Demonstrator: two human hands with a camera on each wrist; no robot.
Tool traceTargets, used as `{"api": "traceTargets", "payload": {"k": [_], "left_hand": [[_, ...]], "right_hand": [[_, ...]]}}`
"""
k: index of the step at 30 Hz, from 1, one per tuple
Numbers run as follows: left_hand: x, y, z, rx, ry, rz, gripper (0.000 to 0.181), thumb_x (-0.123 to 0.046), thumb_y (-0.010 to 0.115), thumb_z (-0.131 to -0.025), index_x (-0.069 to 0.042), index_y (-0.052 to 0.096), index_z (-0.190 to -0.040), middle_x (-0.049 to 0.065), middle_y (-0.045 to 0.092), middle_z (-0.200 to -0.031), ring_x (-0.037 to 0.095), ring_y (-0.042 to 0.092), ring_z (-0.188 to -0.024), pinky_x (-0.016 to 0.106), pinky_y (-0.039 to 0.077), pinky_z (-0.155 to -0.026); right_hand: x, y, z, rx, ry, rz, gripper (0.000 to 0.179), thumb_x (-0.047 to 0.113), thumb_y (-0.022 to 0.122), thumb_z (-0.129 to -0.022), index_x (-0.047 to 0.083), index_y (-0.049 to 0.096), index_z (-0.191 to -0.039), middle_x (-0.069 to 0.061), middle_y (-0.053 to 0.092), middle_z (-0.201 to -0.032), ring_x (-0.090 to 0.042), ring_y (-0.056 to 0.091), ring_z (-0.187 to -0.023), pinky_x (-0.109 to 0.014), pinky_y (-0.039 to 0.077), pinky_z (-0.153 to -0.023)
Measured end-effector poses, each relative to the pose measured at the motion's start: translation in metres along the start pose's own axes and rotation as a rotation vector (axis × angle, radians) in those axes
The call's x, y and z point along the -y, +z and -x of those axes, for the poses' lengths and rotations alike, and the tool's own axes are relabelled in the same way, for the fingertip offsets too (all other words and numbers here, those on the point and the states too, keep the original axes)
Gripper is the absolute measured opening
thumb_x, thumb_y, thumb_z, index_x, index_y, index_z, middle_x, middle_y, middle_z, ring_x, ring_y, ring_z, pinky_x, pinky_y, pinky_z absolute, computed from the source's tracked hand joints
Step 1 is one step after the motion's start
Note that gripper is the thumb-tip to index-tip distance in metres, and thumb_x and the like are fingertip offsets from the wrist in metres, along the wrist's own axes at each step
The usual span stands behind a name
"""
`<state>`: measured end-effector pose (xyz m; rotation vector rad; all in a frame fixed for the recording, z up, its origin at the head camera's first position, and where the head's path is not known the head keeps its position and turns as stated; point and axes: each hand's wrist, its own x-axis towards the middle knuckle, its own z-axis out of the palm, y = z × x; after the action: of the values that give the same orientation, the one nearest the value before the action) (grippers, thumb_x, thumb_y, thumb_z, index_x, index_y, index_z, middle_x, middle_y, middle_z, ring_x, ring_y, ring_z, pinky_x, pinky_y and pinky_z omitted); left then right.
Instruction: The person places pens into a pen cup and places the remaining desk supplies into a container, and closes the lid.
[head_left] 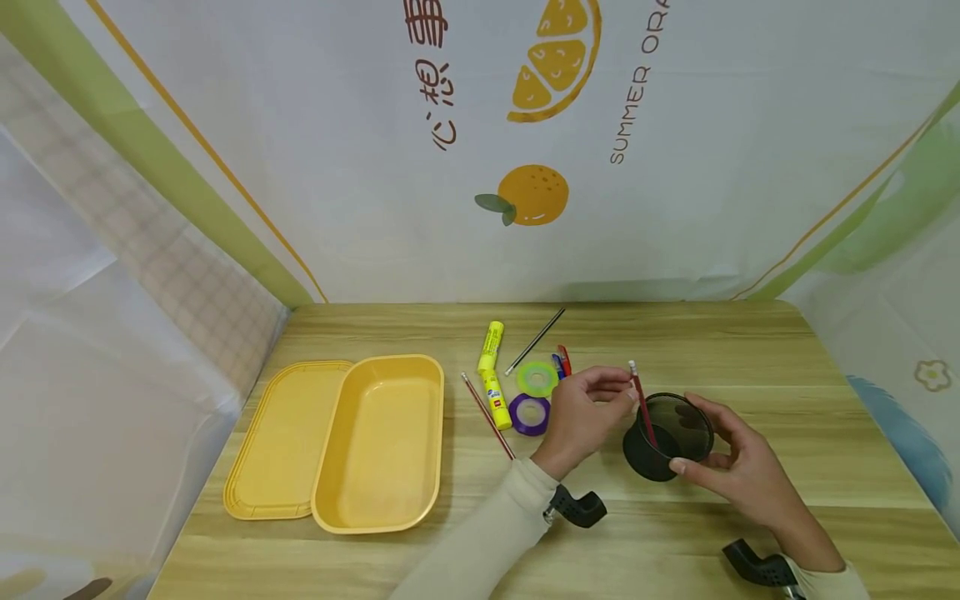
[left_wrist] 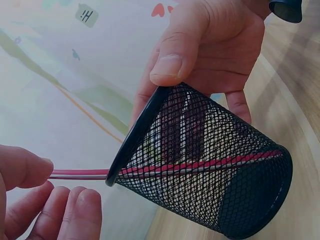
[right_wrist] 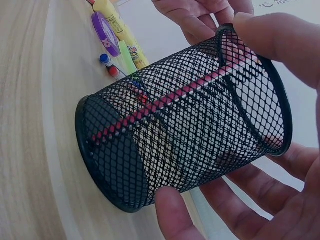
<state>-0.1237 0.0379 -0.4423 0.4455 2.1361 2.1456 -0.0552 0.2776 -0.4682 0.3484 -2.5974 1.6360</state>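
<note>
A black mesh pen holder (head_left: pixel 647 457) is tilted in my right hand (head_left: pixel 750 467), with the thumb at its rim and the fingers around its far side. Inside it slants a red striped pencil (left_wrist: pixel 200 165), its lower end at the holder's base and its white eraser end sticking out past the rim. My left hand (head_left: pixel 585 417) pinches that upper end between thumb and fingers. Through the mesh in the right wrist view, the pencil (right_wrist: pixel 175 97) crosses the whole length of the holder.
Left of my left hand lie two yellow glue sticks (head_left: pixel 491 346), a green tape roll (head_left: pixel 536 379), a purple tape roll (head_left: pixel 529 415), a red pen (head_left: pixel 564 360), a blue pen (head_left: pixel 558 367), a dark pencil (head_left: pixel 535 342) and another red pencil (head_left: pixel 487 415). Further left is a yellow box (head_left: pixel 382 450) overlapping its lid (head_left: pixel 281 442).
</note>
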Motion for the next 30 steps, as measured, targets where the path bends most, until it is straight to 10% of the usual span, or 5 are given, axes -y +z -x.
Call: {"api": "traceTargets", "payload": {"k": [12,30], "left_hand": [[-0.004,-0.013,0.007,-0.040,-0.029,0.076,0.019,-0.012,0.078,-0.095,-0.006,0.077,-0.113,0.008,0.076,-0.107,0.003,0.073,-0.086,0.026,0.064,-0.074],[-0.005,-0.037,0.024,-0.135,-0.033,-0.050,0.021,-0.022,0.079,-0.094,-0.016,0.078,-0.113,0.003,0.078,-0.110,0.005,0.073,-0.093,0.022,0.058,-0.080]], "right_hand": [[0.000,0.000,0.000,0.002,0.007,-0.008,0.085,-0.003,0.082,-0.088,0.007,0.040,-0.162,0.012,0.059,-0.141,-0.007,0.071,-0.106,-0.034,0.064,-0.065],[0.000,0.000,0.000,0.017,0.018,-0.014,0.085,-0.003,0.082,-0.089,0.005,0.038,-0.162,0.008,0.058,-0.140,-0.011,0.072,-0.105,-0.036,0.064,-0.064]]}}
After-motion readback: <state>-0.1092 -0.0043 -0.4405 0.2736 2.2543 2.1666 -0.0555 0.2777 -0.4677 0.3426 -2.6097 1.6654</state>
